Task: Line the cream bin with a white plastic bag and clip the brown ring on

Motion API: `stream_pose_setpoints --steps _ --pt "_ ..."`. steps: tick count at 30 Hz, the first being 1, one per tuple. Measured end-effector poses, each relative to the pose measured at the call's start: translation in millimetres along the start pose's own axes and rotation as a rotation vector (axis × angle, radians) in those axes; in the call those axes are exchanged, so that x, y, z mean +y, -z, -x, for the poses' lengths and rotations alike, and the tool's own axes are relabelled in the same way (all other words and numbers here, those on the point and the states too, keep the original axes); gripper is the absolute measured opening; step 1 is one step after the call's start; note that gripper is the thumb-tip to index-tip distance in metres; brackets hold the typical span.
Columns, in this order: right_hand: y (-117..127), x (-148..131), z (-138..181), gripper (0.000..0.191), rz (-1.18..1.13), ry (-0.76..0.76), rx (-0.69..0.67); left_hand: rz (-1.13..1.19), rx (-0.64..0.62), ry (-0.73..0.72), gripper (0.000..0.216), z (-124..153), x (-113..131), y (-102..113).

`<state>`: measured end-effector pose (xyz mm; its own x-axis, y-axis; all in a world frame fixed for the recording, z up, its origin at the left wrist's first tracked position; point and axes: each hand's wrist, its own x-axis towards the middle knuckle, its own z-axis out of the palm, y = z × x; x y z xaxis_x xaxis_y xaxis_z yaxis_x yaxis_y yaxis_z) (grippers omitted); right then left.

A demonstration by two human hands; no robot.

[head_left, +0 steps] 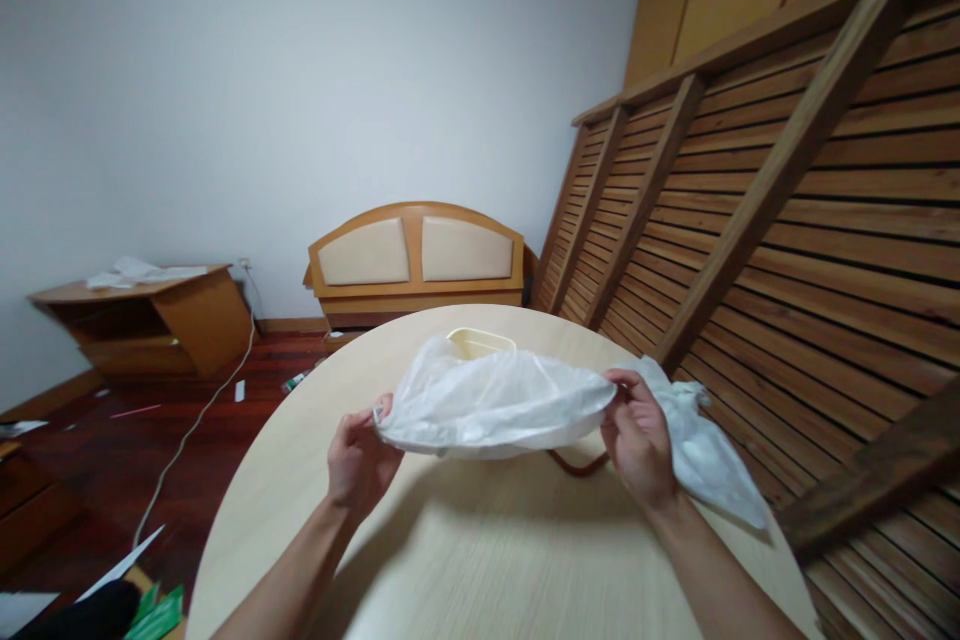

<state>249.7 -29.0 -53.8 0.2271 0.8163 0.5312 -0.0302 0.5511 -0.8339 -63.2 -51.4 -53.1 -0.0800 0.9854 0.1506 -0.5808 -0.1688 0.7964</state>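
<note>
A white plastic bag point(495, 407) is stretched sideways above the round table point(480, 540). My left hand point(361, 460) pinches its left corner, and my right hand point(641, 435) grips the right end, fingers closed on the plastic. Behind the bag shows the rim of a pale yellow container point(480, 343); its lower part is hidden. Under the bag's right side a reddish-brown curved strip point(579, 467) peeks out, and I cannot make out what it belongs to. Beyond my right hand lies another white plastic bag point(709, 450), near the table's right edge.
A slatted wooden bed frame point(750, 220) leans along the right side, close to the table. At the back stands a headboard point(416, 255). To the left are a low wooden cabinet point(150, 320) with papers on top, a white cable point(195, 430) and scattered litter on the floor.
</note>
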Motion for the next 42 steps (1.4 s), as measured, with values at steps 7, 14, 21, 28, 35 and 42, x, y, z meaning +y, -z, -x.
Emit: stream_pose_setpoints --steps 7,14,21,28,35,42 --pt "-37 -21 43 0.029 0.243 0.628 -0.788 -0.264 -0.182 0.047 0.055 19 -34 -11" --pt "-55 -14 52 0.027 0.473 0.749 -1.084 -0.323 -0.115 0.069 0.046 32 -52 -31" --pt "-43 -3 41 0.066 0.595 0.717 -0.637 -0.773 -0.462 -0.256 0.035 28 -40 -27" --pt "-47 5 46 0.069 0.691 0.485 -0.793 -1.069 -0.817 -0.583 0.041 28 -44 -15" --pt "-55 11 37 0.035 0.511 0.447 -0.614 -1.160 -0.653 -0.662 0.019 18 -46 -5" --pt "-57 21 35 0.029 0.194 0.403 -0.473 -0.998 -0.418 -0.642 0.041 17 -56 -3"
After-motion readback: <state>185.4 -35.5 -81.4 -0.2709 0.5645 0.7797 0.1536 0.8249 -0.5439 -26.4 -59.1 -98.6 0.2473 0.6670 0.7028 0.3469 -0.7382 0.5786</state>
